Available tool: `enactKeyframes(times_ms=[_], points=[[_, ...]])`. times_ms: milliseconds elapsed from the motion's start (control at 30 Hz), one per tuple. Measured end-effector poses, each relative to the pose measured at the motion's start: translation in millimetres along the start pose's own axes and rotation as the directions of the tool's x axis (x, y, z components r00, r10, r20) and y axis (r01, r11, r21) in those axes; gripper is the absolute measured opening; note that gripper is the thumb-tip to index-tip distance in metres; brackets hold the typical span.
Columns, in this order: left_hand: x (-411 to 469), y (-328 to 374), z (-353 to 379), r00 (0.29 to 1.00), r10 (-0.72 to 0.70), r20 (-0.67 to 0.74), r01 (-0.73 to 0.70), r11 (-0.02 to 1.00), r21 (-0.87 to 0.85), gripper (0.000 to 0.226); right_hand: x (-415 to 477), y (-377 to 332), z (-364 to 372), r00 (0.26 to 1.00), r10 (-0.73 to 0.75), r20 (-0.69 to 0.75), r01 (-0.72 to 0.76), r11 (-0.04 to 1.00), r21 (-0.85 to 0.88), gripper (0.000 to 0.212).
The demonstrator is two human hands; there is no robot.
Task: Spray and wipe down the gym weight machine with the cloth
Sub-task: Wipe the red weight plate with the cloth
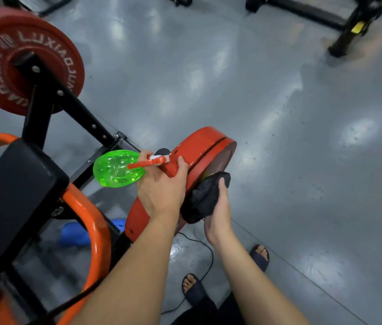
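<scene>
My left hand [161, 191] grips the red trigger head of a green spray bottle [117, 168], which lies tipped on its side and points left. My right hand [218, 207] holds a dark cloth [205, 198] against the face of a red weight plate [205, 148] on the near side of the machine. A second red weight plate [21, 59] with white lettering sits on the machine's black frame [72, 106] at the upper left. A black pad [14, 191] and orange tubing [91, 221] belong to the same machine.
Grey glossy floor [279, 113] spreads to the right. Other black equipment bases [340, 41] stand at the top right. A black cable [206, 256] runs across the floor near my sandalled feet [260, 256]. A blue object [75, 233] lies under the frame.
</scene>
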State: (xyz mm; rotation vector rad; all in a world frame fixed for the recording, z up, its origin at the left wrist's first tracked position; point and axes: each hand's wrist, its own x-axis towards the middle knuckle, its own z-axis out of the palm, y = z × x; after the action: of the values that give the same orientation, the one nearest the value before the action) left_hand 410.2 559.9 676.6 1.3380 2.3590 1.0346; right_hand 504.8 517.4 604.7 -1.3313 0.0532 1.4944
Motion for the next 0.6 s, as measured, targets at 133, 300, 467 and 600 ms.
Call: enactKeyframes(times_ms=[133,300,467,600], points=[[1,0,-1,1.0,0.003,0.002,-0.003,1.0,-0.02,0.058,7,-1,2,0.914,-0.398,-0.079,0.304,0.8,-0.518,0.033],[1,-1,0,1.0,0.007,0.014,-0.006,1.0,-0.028,0.058,21,-68,31,0.774,-0.565,-0.287,0.508,0.824,-0.252,0.033],[3,-5,2,1.0,0.006,0.021,-0.005,0.999,-0.038,0.059,27,-88,35,0.877,-0.358,-0.321,0.399,0.914,0.07,0.019],[4,-5,2,1.0,-0.001,0.018,0.001,0.999,-0.045,0.061,30,-42,16,0.995,-0.07,-0.075,0.075,0.995,0.07,0.071]])
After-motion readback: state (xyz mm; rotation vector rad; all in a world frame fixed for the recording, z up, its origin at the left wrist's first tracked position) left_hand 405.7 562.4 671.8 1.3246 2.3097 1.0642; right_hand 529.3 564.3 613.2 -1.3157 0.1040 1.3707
